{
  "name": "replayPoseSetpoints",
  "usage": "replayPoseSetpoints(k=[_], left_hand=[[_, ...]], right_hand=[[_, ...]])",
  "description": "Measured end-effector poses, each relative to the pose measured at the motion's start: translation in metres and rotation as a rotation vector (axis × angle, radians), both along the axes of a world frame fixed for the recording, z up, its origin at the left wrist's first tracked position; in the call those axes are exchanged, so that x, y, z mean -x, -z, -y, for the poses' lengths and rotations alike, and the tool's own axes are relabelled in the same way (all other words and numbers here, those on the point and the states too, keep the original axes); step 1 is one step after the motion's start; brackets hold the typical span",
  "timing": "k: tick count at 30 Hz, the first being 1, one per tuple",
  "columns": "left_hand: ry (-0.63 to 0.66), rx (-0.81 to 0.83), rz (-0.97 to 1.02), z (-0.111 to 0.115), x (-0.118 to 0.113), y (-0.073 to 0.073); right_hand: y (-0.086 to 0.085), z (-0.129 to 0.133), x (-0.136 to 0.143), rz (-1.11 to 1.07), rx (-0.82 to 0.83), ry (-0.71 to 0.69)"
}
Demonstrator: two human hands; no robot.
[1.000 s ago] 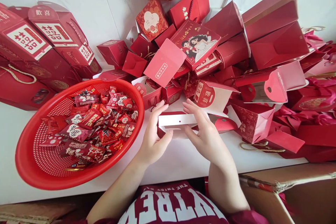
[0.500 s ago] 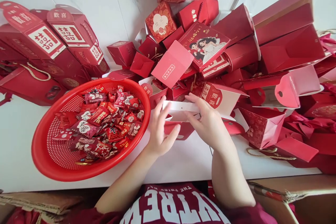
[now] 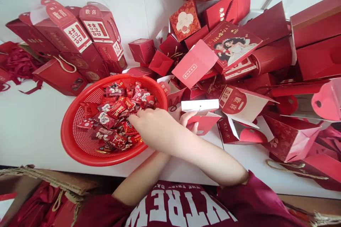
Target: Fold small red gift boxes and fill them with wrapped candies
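Clock positions are taken from the centre of my camera feed. I observe two bare hands working above a white surface [image 3: 32, 127].

Left hand [image 3: 187, 117]: located at 4 o'clock. The fingers grasp a small red box [image 3: 204, 125], holding it by its left side. The box has its top side open, with a white flap [image 3: 199, 105] standing along the far edge.

Right hand [image 3: 154, 125]: located at 8 o'clock. Its forearm crosses over the left wrist. The fingers are bent downward among the wrapped candies [image 3: 106, 118]; I cannot tell whether they grip one, because the hand conceals the contact.

Red basket [image 3: 66, 137]: perforated, located at 8 to 9 o'clock. It contains the candies, piled mainly toward its 2 o'clock side. The right hand reaches in over its 3 o'clock rim.

Surroundings: a group of red boxes [image 3: 77, 37] with white panels stands at 10 o'clock, behind the basket. A heap of cartons extends from 12 to 4 o'clock, including a carton with a printed couple [image 3: 236, 44] at 2 o'clock. An opened carton [image 3: 232, 105] lies at 3 o'clock, just beside the held box. A cardboard box [image 3: 61, 179] is at 8 o'clock, below the surface edge.
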State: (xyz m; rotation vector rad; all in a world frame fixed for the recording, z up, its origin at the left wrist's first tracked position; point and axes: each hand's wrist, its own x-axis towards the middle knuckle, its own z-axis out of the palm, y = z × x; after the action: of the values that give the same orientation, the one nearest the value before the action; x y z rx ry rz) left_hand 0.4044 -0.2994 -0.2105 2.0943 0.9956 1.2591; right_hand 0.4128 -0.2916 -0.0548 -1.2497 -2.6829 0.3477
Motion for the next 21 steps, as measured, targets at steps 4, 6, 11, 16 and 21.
replayPoseSetpoints(k=[4, 6, 11, 16, 21], left_hand=[[-0.063, -0.114, 0.053, -0.002, 0.001, 0.004], [-0.048, -0.154, 0.053, -0.004, 0.001, 0.004], [0.004, -0.134, 0.08, -0.004, 0.001, 0.003], [-0.025, -0.173, 0.108, -0.003, -0.001, 0.003], [-0.023, -0.233, 0.094, -0.011, -0.002, 0.008]], right_hand=[[0.019, -0.028, 0.038, 0.202, 0.357, -0.036], [0.029, -0.037, 0.053, 0.253, 0.43, 0.007], [0.048, -0.042, 0.079, 0.287, 0.472, 0.102], [0.059, -0.037, 0.089, 0.28, 0.414, 0.017], [0.064, -0.033, 0.085, 0.275, 0.355, -0.033]])
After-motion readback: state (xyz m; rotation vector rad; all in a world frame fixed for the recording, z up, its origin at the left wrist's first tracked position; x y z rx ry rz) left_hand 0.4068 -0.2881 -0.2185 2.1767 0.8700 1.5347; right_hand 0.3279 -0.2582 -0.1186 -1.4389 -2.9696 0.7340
